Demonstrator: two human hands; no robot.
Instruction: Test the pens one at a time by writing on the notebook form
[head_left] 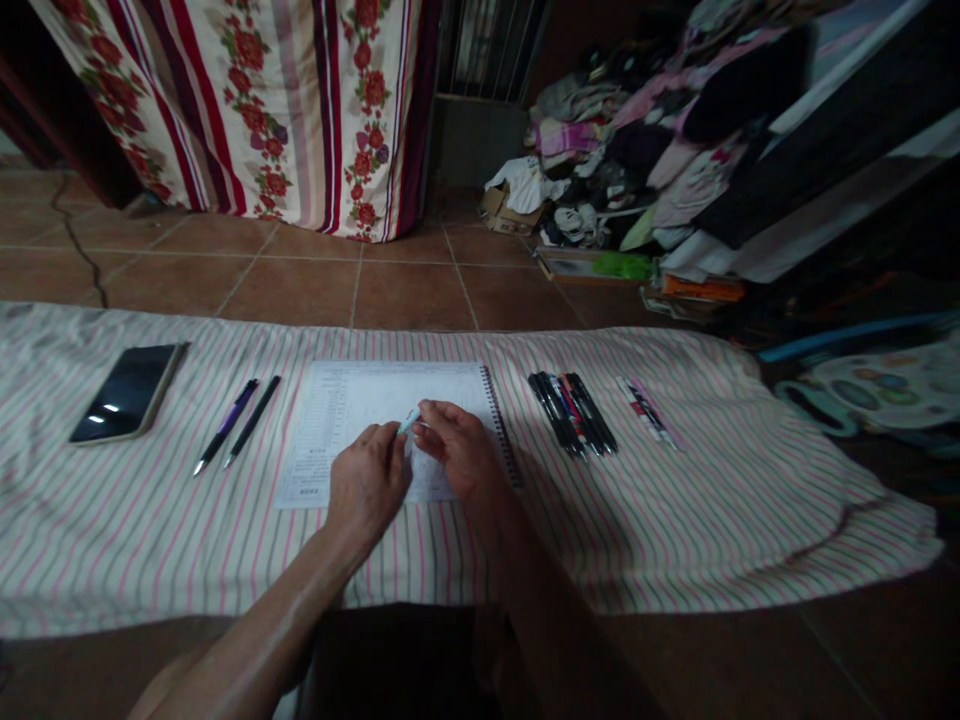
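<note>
Between my two hands is a slim light-coloured pen [409, 420], mostly covered by the fingers. My left hand [367, 478] is closed round its lower end, and my right hand [455, 440] pinches the upper end. Both hands are above an open spiral notebook [427, 378] with printed or written pages. To the left lie a purple-and-black pen [234, 415] and a black pen [253, 422], side by side. On the right, a bunch of several mostly dark pens [572, 413] lies close to the notebook, with a few white and pink pens [649, 410] farther right.
A smartphone [129, 393] lies at the left on the striped cloth [697, 510]. Beyond the cloth are the tiled floor [315, 285], a floral curtain [300, 120] and a heap of clothes [637, 140]. A blue-rimmed plastic item [862, 385] stands at the right.
</note>
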